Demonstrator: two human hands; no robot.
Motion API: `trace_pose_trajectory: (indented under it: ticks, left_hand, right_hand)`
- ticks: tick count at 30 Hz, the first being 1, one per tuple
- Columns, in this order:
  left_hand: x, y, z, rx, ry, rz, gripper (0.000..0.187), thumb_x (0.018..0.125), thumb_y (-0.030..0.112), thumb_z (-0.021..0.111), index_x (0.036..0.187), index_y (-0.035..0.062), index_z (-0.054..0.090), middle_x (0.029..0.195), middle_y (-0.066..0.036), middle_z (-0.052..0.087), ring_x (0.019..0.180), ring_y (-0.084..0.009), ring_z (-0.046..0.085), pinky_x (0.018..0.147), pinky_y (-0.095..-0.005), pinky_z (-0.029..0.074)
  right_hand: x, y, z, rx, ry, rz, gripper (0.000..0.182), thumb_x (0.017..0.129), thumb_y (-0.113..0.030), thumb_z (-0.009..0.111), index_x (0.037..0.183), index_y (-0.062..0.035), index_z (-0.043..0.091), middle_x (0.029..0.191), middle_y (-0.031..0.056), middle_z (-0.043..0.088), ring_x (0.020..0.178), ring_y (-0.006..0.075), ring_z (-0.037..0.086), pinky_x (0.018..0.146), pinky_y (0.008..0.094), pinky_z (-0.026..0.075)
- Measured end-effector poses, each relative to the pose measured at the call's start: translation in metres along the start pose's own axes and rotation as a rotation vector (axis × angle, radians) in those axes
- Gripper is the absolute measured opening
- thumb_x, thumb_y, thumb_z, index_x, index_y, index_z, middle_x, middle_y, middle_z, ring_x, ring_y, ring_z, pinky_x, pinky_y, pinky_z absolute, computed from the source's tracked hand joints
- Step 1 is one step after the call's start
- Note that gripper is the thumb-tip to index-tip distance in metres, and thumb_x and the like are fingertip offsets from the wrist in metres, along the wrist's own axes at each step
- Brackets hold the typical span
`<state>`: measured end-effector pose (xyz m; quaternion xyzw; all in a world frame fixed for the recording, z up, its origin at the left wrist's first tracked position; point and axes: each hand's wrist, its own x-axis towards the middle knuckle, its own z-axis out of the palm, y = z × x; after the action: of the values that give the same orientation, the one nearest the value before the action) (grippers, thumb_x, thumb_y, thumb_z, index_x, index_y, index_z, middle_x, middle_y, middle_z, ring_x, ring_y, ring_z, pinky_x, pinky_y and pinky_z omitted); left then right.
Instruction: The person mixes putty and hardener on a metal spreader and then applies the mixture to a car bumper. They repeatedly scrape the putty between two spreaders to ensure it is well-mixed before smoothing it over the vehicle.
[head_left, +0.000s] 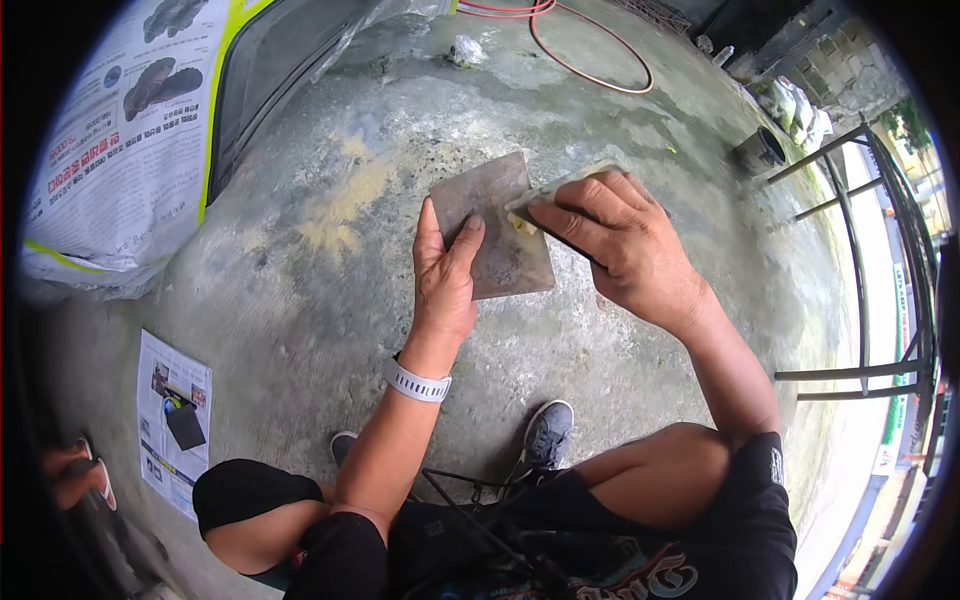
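My left hand grips a flat grey-brown rectangular plate by its left side, thumb on top. In my right hand is a flat dark spreader, its edge over the plate's right part. A small lump of yellowish paste sits between the spreader's edge and the plate. The fingers of my right hand are wrapped over the spreader, and part of it is hidden under them.
Newspaper with yellow-green tape covers a panel at upper left. A newspaper sheet bearing a dark item lies at lower left. A red hose, a bucket and metal bars stand farther off. Another person's feet show at far left.
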<state>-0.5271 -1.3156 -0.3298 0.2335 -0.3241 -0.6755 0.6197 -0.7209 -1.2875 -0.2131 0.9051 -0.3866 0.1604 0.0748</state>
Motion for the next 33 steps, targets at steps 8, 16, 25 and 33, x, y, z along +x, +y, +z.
trace_pose_trajectory:
  ticks: [8,16,25,33]
  left_hand:
    - [-0.001,0.009,0.006,-0.044,0.017,-0.051,0.039,0.104,0.012,0.062,0.141,0.0086,0.050,0.129,-0.007,0.064,0.119,-0.0183,0.063,0.099,-0.0379,0.056]
    - [0.001,0.008,-0.005,-0.332,0.017,-0.219,0.030,0.101,0.009,0.061,0.130,0.0155,0.062,0.125,-0.003,0.069,0.116,-0.0198,0.067,0.098,-0.0418,0.058]
    - [0.000,0.008,0.011,0.058,-0.009,0.008,0.036,0.104,0.009,0.060,0.139,0.0055,0.053,0.128,-0.007,0.066,0.115,-0.0167,0.064,0.100,-0.0339,0.054]
    - [-0.004,0.012,-0.009,0.473,0.032,0.302,0.034,0.107,0.012,0.058,0.136,-0.0050,0.052,0.119,-0.012,0.068,0.108,-0.0165,0.063,0.094,-0.0306,0.052]
  right_hand:
    - [0.001,0.003,0.005,0.064,0.080,-0.022,0.054,0.070,-0.001,0.070,0.123,-0.0109,0.071,0.113,0.0024,0.063,0.107,0.0253,0.060,0.095,0.0391,0.048]
    - [-0.030,0.043,0.072,0.024,0.341,-0.029,0.058,0.073,0.003,0.070,0.128,-0.0142,0.070,0.113,0.0050,0.062,0.108,0.0279,0.061,0.092,0.0412,0.050]
    - [0.003,0.020,0.023,0.055,0.141,0.012,0.058,0.072,0.005,0.072,0.127,-0.0116,0.069,0.124,0.0056,0.064,0.115,0.0292,0.060,0.098,0.0425,0.049]
    - [-0.001,0.002,0.037,0.315,-0.127,-0.051,0.060,0.069,0.006,0.068,0.127,-0.0098,0.070,0.122,0.0055,0.066,0.117,0.0266,0.061,0.105,0.0424,0.048]
